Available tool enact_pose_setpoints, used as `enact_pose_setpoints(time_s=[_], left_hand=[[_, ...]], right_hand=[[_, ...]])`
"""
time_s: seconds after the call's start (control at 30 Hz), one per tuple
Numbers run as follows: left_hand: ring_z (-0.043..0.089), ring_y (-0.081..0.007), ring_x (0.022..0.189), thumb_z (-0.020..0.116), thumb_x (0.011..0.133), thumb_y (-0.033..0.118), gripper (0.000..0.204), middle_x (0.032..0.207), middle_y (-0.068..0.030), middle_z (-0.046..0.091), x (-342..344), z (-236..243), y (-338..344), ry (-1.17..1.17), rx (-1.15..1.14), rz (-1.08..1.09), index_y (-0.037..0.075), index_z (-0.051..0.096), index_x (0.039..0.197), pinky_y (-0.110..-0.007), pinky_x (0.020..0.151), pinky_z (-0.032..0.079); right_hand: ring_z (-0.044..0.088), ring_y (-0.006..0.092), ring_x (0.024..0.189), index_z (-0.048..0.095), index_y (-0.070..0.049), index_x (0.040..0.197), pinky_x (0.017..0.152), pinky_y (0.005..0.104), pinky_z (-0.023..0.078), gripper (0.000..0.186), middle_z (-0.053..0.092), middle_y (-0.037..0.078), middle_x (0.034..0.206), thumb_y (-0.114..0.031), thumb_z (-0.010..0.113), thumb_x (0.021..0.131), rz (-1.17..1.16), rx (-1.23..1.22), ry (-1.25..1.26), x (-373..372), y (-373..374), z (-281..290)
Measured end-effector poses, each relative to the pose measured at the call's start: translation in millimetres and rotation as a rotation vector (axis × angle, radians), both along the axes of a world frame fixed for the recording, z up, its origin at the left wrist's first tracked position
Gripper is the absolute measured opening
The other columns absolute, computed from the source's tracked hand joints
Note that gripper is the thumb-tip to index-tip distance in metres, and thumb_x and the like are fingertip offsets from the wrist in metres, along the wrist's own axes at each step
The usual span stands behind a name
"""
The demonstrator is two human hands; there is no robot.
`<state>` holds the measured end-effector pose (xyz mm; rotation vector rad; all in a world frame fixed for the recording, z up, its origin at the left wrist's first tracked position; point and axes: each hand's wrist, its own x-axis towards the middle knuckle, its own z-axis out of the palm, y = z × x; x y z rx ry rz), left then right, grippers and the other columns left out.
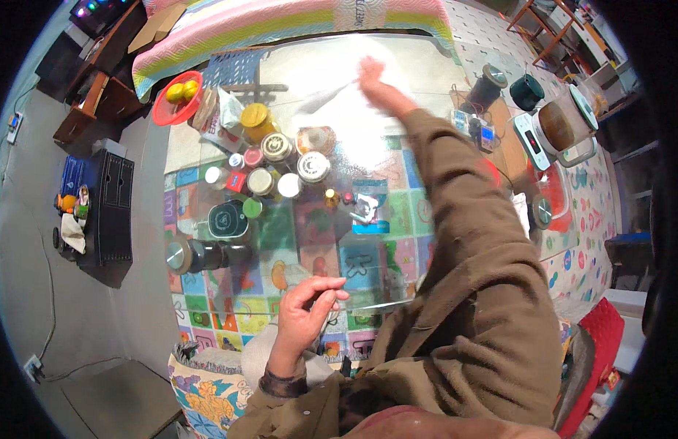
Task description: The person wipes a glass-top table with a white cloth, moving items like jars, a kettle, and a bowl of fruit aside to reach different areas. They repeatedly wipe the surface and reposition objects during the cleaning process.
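Observation:
My right arm reaches across the table to its far side. There, in strong glare, my right hand [373,77] has its fingers curled at the edge of a white sheet [328,102]; the glare hides most of the sheet's outline. My left hand [307,309] hovers over the table's near edge, empty, its fingers loosely bent and the thumb close below them. Ahead of it, a small blue-and-white packet [370,208] lies on the glass top, beside a small gold-capped bottle [331,196].
Several jars, one a yellow-lidded jar [257,119], crowd the table's left half. Nearby are a dark square scale [228,219], a steel-lidded bottle [184,256] and a red basket [179,101] of yellow fruit. On the right stand a glass kettle [562,124] and a dark tumbler [487,86].

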<state>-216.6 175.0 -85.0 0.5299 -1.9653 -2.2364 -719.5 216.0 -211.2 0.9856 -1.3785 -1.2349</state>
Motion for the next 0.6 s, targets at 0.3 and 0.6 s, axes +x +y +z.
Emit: enact_pose_setpoints(time_s=[0.3, 0.6], left_hand=[[0.066, -0.0137, 0.093, 0.056, 0.099, 0.002, 0.025, 0.102, -0.0114, 0.071, 46.7, 4.7, -8.4, -0.083, 0.323, -0.062, -0.003, 0.064, 0.122, -0.027, 0.084, 0.054], [0.067, -0.0152, 0.088, 0.052, 0.097, 0.0, 0.026, 0.1, -0.0127, 0.071, 82.1, -19.3, -34.3, -0.188, 0.467, 0.138, -0.003, 0.063, 0.121, -0.029, 0.084, 0.054]], right_hand=[[0.045, 0.0449, 0.135, 0.069, -0.001, 0.105, 0.116, 0.0503, 0.03, 0.027, 0.043, 0.028, 0.149, -0.015, 0.056, 0.086, -0.357, -1.034, -1.018, -117.2, 223.4, -33.3], [0.067, 0.0243, 0.1, 0.073, -0.008, 0.107, 0.091, 0.0375, 0.05, 0.029, 0.072, 0.01, 0.108, -0.025, 0.06, 0.087, -0.062, -0.77, -1.719, -47.6, -182.8, -57.7]])
